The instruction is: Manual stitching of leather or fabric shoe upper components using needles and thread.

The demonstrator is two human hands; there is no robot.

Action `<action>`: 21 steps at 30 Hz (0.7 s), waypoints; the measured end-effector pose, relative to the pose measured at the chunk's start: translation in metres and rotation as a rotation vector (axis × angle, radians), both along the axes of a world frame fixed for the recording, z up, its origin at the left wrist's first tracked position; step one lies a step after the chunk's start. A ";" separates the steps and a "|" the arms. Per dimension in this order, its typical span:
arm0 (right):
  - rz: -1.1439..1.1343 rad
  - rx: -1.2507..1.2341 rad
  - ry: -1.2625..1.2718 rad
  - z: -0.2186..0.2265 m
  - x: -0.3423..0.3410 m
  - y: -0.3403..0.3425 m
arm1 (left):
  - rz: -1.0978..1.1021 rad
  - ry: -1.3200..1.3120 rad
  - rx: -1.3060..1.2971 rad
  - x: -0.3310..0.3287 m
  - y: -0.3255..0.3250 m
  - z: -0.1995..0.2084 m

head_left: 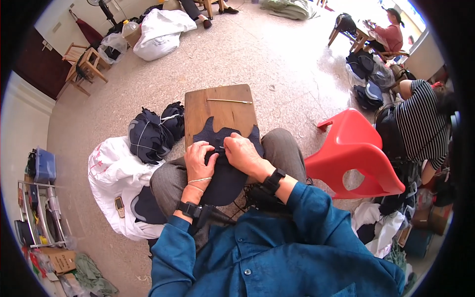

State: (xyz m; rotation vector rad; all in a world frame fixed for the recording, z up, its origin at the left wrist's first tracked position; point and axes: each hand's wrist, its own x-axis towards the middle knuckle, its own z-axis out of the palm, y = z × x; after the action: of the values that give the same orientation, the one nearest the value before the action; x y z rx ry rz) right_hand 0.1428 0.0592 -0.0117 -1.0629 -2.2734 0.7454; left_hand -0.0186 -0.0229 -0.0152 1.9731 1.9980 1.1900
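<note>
The left hand (199, 161) pinches the dark fabric panel (222, 187) beside the narrowly pinched right hand (241, 152), contents unclear; this seeming fine fingerwork next calls for steadiness.

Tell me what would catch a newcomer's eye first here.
Probably the bright red chair at the right. Then, mid-picture, the person's left grip and right grip on dark cloth, partly over a wooden stool. A white sack lies left, a phone on it.

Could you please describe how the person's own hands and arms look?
The left hand and right hand are gloveless. Long teal-blue fabric sleeves end near black, boxy wristbands, one per wrist; the left wrist also wears thin pale bracelets.
</note>
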 end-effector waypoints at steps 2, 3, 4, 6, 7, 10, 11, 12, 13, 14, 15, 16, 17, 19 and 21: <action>-0.008 0.016 -0.017 -0.001 -0.001 -0.001 | 0.007 -0.001 0.010 0.002 -0.001 -0.004; -0.014 0.031 -0.030 0.002 -0.004 -0.002 | 0.016 0.001 0.018 0.002 -0.002 -0.005; -0.008 0.031 -0.032 0.006 -0.006 -0.002 | 0.021 0.000 0.018 0.001 -0.003 -0.006; 0.014 -0.008 -0.146 0.012 -0.007 -0.002 | 0.030 -0.016 0.004 0.001 -0.003 -0.006; 0.016 -0.008 -0.148 0.010 -0.007 -0.001 | 0.033 -0.018 0.004 0.002 -0.003 -0.006; 0.003 -0.026 -0.068 0.006 -0.002 0.002 | 0.050 -0.024 0.042 0.006 -0.003 -0.003; -0.009 -0.031 -0.024 0.005 0.000 0.004 | 0.045 -0.010 0.035 0.007 -0.003 -0.002; -0.021 -0.037 0.021 0.006 0.001 0.004 | 0.040 0.005 0.026 0.007 -0.003 -0.002; -0.018 -0.038 0.020 0.006 0.000 0.003 | 0.043 0.004 0.024 0.007 -0.004 -0.002; -0.025 -0.037 0.016 0.007 -0.001 0.003 | 0.044 0.011 0.021 0.007 -0.004 -0.002; -0.034 -0.033 0.012 0.006 -0.001 0.003 | 0.044 0.019 0.020 0.006 -0.004 -0.001; -0.032 -0.034 0.012 0.006 -0.002 0.003 | 0.046 0.020 0.019 0.006 -0.004 -0.001; -0.035 -0.037 -0.003 0.006 -0.002 0.003 | 0.037 0.013 0.024 0.006 -0.005 -0.001; -0.036 -0.042 -0.021 0.006 -0.002 0.004 | 0.031 0.004 0.028 0.005 -0.005 -0.004; -0.022 -0.029 -0.003 0.005 -0.001 0.007 | 0.017 -0.073 0.049 0.002 -0.005 -0.006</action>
State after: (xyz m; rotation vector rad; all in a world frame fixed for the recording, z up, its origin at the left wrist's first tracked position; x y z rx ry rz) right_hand 0.1414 0.0658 -0.0072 -1.1014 -2.2557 0.7710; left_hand -0.0168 -0.0283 -0.0213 1.9088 1.9734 1.3077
